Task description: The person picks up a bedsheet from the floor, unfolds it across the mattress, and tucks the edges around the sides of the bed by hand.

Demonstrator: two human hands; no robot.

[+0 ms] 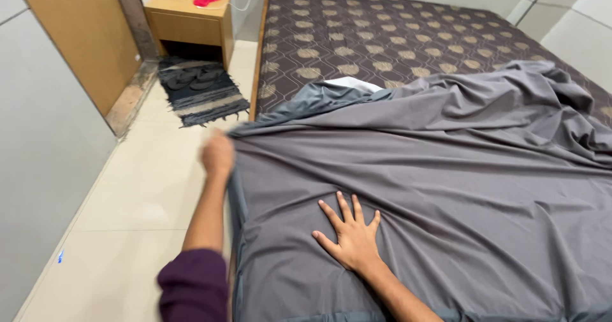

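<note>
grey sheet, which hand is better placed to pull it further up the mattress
Probably the left. The left hand already grips the edge of the grey sheet at the bed's side, towards the bare patterned mattress. The right hand lies flat with fingers spread, only pressing the sheet down.

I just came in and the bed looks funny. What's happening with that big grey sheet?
A person is spreading a wrinkled grey fabric bedsheet over a brown patterned mattress. The left hand grips the sheet's edge at the side of the bed, and the right hand is pressed flat on the sheet with fingers spread. The sheet covers the near part of the mattress; the far part is bare. A striped dark floor mat lies by a wooden bedside table.
</note>
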